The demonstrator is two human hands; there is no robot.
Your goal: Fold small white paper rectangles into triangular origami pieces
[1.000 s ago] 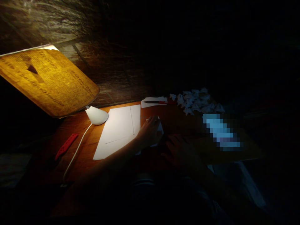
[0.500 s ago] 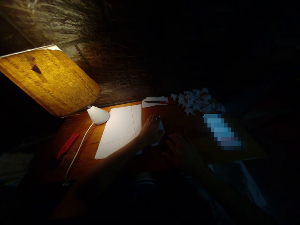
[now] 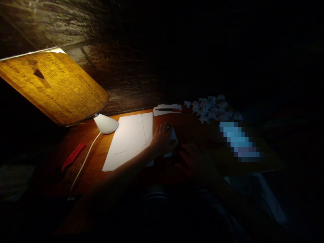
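Observation:
My left hand (image 3: 163, 137) lies over a small white piece of paper (image 3: 174, 137), its fingers stretched out a little apart. The hand covers much of that paper, so its shape is partly hidden. In the shade just to the right, my right hand (image 3: 192, 157) rests low on the table, fingers spread, with nothing visible in it. Beside my left forearm is a stack of white sheets (image 3: 129, 135); the top one bears two thin dark lines that meet near its right edge.
A lamp with a printed yellow shade (image 3: 58, 87) and white base (image 3: 106, 124) lights the left side. A red-handled cutter (image 3: 74, 157) lies near its cord (image 3: 83, 165). Farther back are a knife (image 3: 167, 109) on paper scraps, folded paper pieces (image 3: 210, 108) and a blurred bright rectangle (image 3: 239, 140).
The fingers of my left hand have shifted slightly and lie a little more apart on the small paper. My right hand stays almost where it was.

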